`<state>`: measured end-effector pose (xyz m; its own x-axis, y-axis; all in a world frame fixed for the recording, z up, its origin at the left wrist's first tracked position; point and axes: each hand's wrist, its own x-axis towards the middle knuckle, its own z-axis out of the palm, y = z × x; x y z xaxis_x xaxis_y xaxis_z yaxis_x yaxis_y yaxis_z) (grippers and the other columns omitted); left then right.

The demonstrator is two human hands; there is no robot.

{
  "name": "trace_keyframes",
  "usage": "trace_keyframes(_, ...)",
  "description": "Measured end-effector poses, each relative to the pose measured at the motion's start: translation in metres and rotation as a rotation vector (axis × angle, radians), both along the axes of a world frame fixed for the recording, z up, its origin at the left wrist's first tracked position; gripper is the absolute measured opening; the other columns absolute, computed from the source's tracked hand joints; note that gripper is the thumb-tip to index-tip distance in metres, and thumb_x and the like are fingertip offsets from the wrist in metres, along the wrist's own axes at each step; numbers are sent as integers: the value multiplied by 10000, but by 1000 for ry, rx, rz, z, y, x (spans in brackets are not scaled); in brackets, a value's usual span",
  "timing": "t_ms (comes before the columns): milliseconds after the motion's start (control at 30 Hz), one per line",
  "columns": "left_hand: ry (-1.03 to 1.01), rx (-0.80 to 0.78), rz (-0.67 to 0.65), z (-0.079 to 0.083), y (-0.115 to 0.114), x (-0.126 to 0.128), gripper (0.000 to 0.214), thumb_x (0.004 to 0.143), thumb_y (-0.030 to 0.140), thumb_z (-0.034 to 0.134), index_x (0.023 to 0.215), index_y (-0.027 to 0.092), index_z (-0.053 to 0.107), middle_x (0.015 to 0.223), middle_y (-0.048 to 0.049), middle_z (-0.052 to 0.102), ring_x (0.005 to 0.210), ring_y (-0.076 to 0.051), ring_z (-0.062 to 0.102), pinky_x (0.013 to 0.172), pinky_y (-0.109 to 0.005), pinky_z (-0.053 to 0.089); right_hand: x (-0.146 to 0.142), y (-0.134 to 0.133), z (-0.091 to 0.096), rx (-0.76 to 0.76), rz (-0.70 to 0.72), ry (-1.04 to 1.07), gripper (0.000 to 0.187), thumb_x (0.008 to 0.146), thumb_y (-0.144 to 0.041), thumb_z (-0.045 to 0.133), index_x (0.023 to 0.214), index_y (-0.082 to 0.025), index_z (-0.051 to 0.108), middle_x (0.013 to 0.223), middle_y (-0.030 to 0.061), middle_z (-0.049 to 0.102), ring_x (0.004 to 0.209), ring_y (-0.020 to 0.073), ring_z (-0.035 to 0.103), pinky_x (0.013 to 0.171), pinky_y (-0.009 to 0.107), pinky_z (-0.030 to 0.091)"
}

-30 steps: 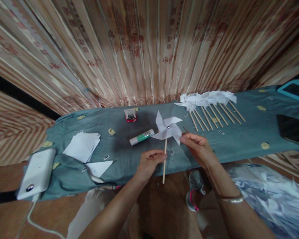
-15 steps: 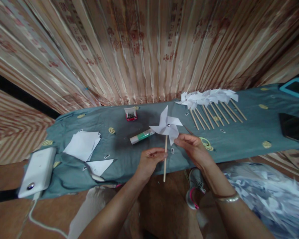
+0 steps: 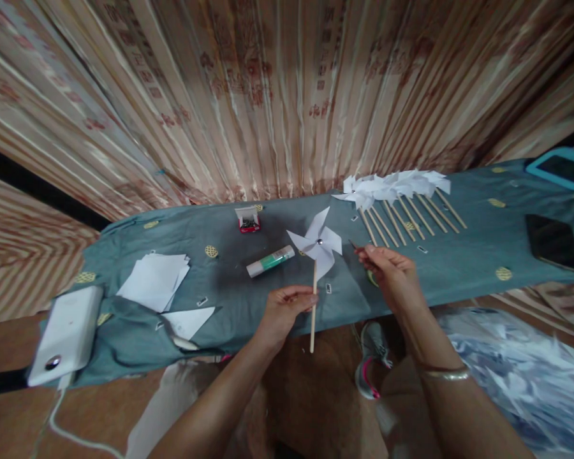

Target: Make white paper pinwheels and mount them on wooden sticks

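Observation:
My left hand (image 3: 284, 312) pinches the wooden stick (image 3: 314, 319) of a white paper pinwheel (image 3: 321, 242), holding it upright above the cloth. A shiny round pin head sits at the pinwheel's centre. To the right of the pinwheel, my right hand (image 3: 387, 271) has its thumb and fingers closed on green-handled scissors (image 3: 372, 278). Only a thin dark tip and a bit of the green handle show; the fingers hide the rest. Behind the pinwheel lies a white and green glue stick (image 3: 270, 261).
Finished pinwheels (image 3: 397, 187) lie in a row at the back right. A red box of small metal pins (image 3: 249, 220) stands open. White paper squares (image 3: 153, 280), a folded paper piece (image 3: 190, 322), a white power bank (image 3: 67, 335) and a dark phone (image 3: 553, 241) rest on the cloth.
My right hand has let go of the pinwheel's blade and moved right, closing on the scissors. My left hand still holds the stick. The view has shifted slightly.

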<state>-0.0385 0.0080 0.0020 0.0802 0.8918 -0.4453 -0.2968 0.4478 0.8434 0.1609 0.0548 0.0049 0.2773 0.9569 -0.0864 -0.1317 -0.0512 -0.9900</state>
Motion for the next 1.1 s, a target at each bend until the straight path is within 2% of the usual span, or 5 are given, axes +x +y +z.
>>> trace_keyframes(67, -6, -9, -17, 0, -1, 1, 264, 488, 305, 846, 689, 160, 756, 652, -32, 706, 594, -108, 586, 636, -239, 466, 3, 3, -2, 2, -29, -23, 267, 617, -489, 776, 690, -236, 730, 760, 16, 721, 724, 162, 611, 689, 282, 448)
trace_keyframes(167, -13, -14, -39, -1, -2, 1, 269, 486, 314, 845, 688, 158, 759, 660, -38, 708, 599, -112, 586, 631, -240, 466, 1, 5, -3, -8, 39, -19, 269, 623, -471, 780, 757, -240, 745, 798, 8, 725, 739, 153, 601, 712, 277, 441)
trace_keyframes(500, 18, -15, -25, 0, -2, 1, 258, 484, 316, 843, 673, 165, 754, 647, -33, 703, 599, -118, 591, 639, -248, 471, -13, 2, 5, -19, 109, 47, 236, 527, -411, 845, 641, -238, 732, 674, -7, 692, 640, 135, 568, 702, 298, 441)
trace_keyframes(933, 24, -7, -11, 1, -1, 3, 247, 474, 308, 841, 661, 168, 758, 626, -29, 697, 581, -113, 580, 610, -236, 468, -17, 0, 7, -73, 183, 143, 274, 525, -396, 857, 663, -216, 704, 617, -11, 664, 546, 103, 527, 562, 239, 412)
trace_keyframes(1100, 30, 9, -15, 1, -1, 2, 244, 487, 315, 837, 666, 170, 759, 635, -31, 699, 592, -115, 585, 619, -234, 471, -17, -2, 9, -59, 206, 179, 247, 570, -381, 842, 692, -221, 699, 610, -19, 660, 538, 93, 532, 552, 224, 413)
